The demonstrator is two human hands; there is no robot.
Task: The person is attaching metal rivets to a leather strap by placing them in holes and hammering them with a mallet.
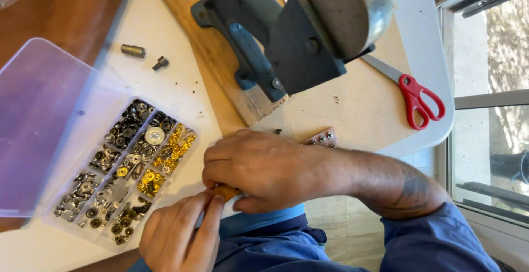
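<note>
Fingers of both hands meet at the near edge of the table, pinched together on one small tan-brown piece (225, 192), seemingly leather, of which only a sliver shows. The left hand (176, 233), nearest the camera, reaches up from below with its fingertips closed on the piece's lower left end. The right hand (259, 170) lies over it from the right, knuckles up, curled shut on the same piece and hiding most of it. The visible sliver sits between the two sets of fingertips, and its long axis cannot be told for certain; it appears to run roughly left to right. Both hands are on it, so neither is nearer.

Just left of the hands lies an open clear plastic compartment box (66, 225) of metal snap fasteners in silver, dark and gold colours, its purple-tinted lid (38, 123) folded back. Just beyond the right hand, a brown leather strip with set metal studs (324, 137) peeks out. Farther on stands a heavy blue-grey cast-metal hand press (286, 35) on a wooden board (215, 52), with red-handled scissors (410, 93) to its right and two small dark metal dies (144, 55) to its left. The surface is a white table (424, 35), speckled with bits; a window (490, 101) lies to the right.
</note>
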